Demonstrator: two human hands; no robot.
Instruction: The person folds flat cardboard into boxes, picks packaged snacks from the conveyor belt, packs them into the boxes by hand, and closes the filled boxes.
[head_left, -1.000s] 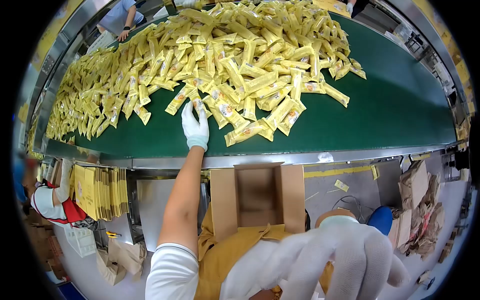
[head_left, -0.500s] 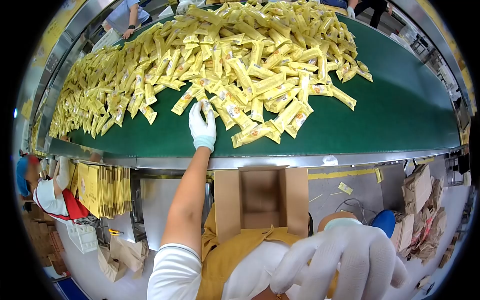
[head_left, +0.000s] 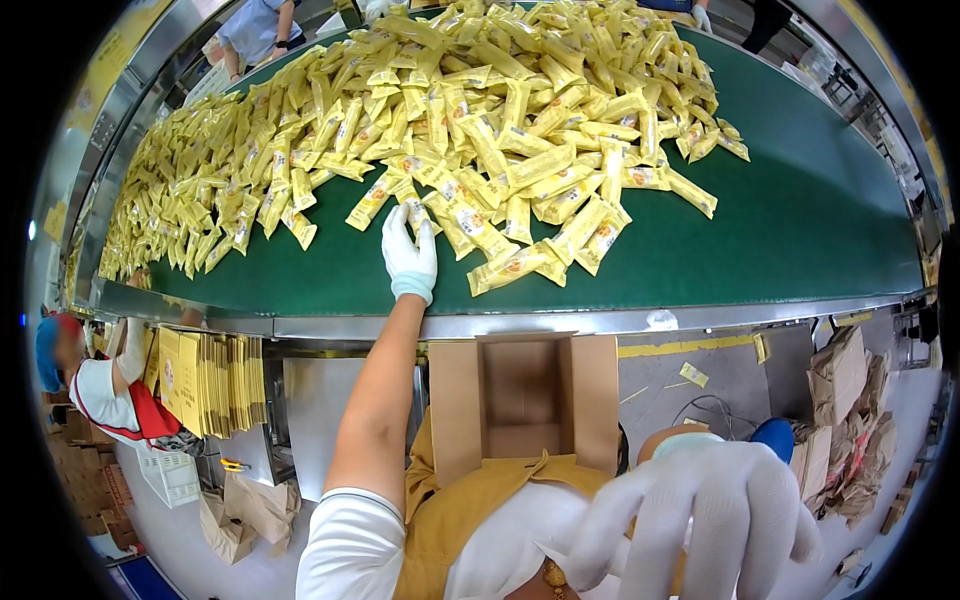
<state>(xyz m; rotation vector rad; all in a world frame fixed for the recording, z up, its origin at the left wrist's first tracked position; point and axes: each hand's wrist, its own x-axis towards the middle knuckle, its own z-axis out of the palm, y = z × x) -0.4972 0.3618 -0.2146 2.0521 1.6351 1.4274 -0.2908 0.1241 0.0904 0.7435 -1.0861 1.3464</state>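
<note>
1. A green surface with a steel rim crosses the room; yellow packets lie heaped at its far middle and left, looser towards the near side.
2. The left hand, gloved, reaches over the rim to the heap's near edge, where single packets are probably easier to take. Its thumb and fingers form a narrow gap about one packet's near end; whether they pinch it, I cannot tell.
3. The right hand, gloved, hangs at near right, fingers loosely apart, with nothing seen in it; its palm is hidden.
4. The open box is between the rim and the person's apron, its side flaps spread outward, leaving the mouth unobstructed.
</note>
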